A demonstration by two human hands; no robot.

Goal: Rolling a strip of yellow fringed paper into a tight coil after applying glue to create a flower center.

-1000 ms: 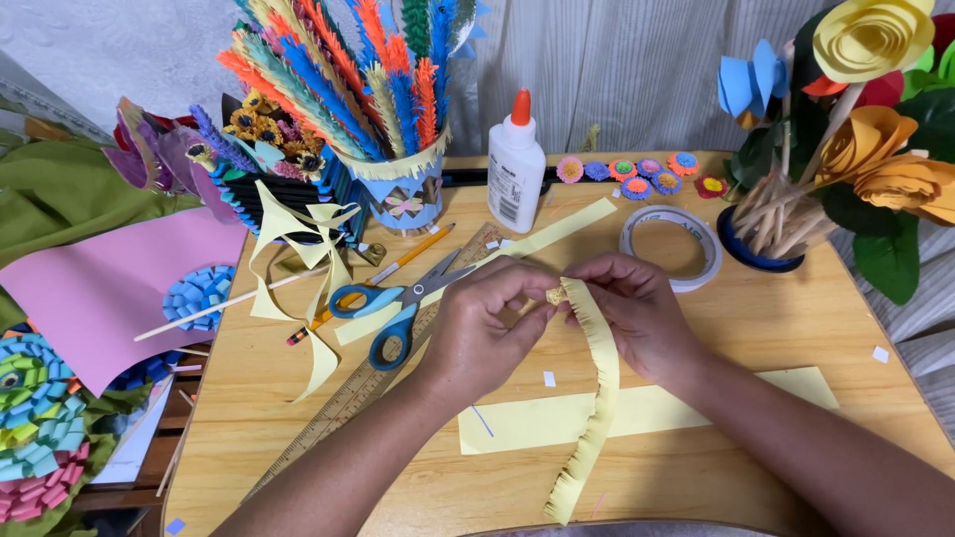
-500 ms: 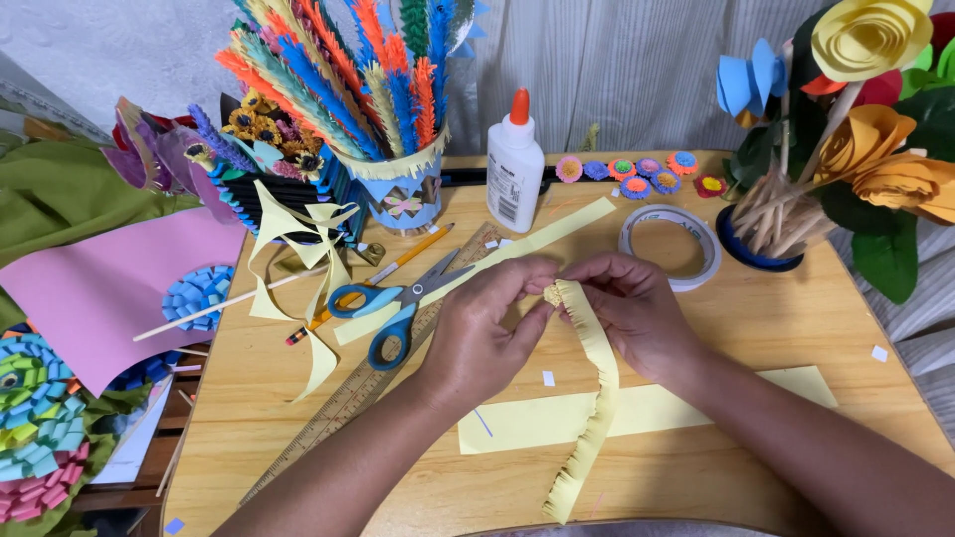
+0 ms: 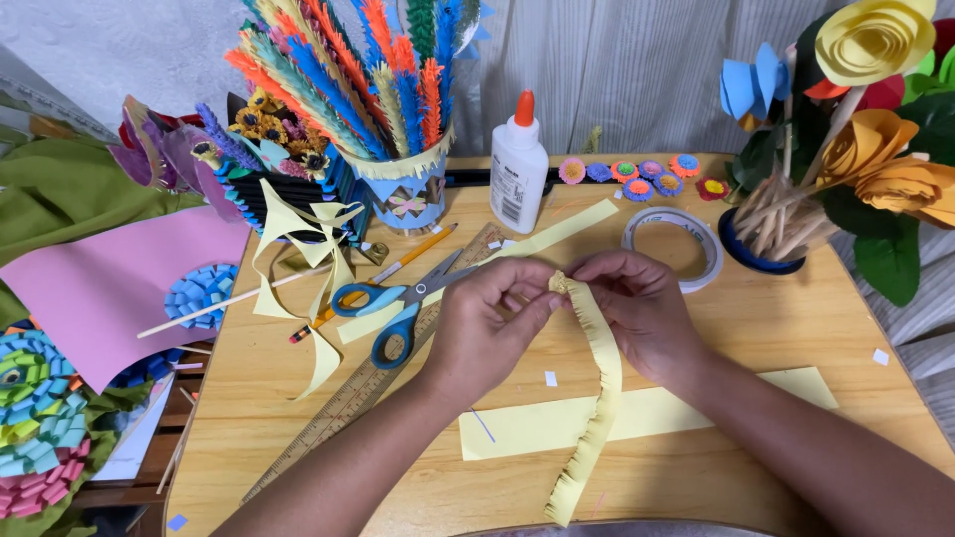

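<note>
Left hand: the left hand (image 3: 487, 323) is closed in a pinch, thumb and forefinger nipping the top end of the fringed yellow paper strip (image 3: 600, 383), where a small tight coil is forming.
Right hand: the right hand (image 3: 637, 308) is curled over the same end from the other side, fingertips pressed on the strip just beside the coil; neither hand has any slack in it.
Strip: its rolled end sits between the two hands above the wooden table (image 3: 756, 328); the rest hangs down towards the person, fringe along one edge, and crosses a flat yellow sheet (image 3: 696, 403) lying on the table.
Doing it well: the coil looks only just begun, so I judge it best kept tight, with the uncut edge level so the roll does not cone, and the loose tail feeding in straight, not twisted.
Risk: the fringe is thin paper and would probably tear or crease if squeezed too hard.
Nearby: blue-handled scissors (image 3: 398, 298) and a wooden ruler (image 3: 348, 408) lie just left of the hands; a white glue bottle (image 3: 519, 164) stands beyond them, and a tape roll (image 3: 674, 246) lies to the right.
Edges: a cup of paper feathers (image 3: 398, 189) at the back, paper flowers (image 3: 875, 119) on the right.
</note>
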